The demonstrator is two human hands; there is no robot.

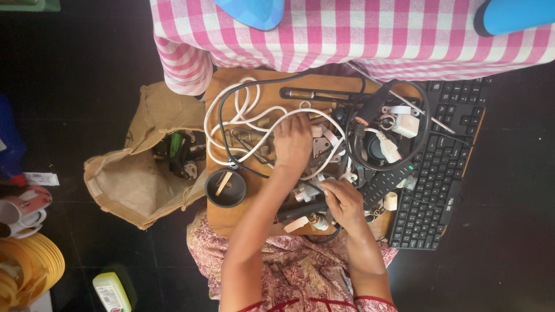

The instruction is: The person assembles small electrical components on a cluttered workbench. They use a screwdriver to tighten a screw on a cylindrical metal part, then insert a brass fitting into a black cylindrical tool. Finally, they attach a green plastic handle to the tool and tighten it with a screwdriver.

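The person's left hand [292, 140] lay knuckles up on the coiled white rubber-sheathed cable [245, 118] in the middle of the small wooden table [217, 86], fingers curled into its loops; whether they pinched a strand could not be told; the right hand [344, 202] was clenched on a dark stubby plastic handle [300, 211] at the near edge. The cable looked light, limp and springy, likely to snag the black cord [222, 124]; best taken by a gathered bundle; a black computer keyboard [445, 167] lay to the right.
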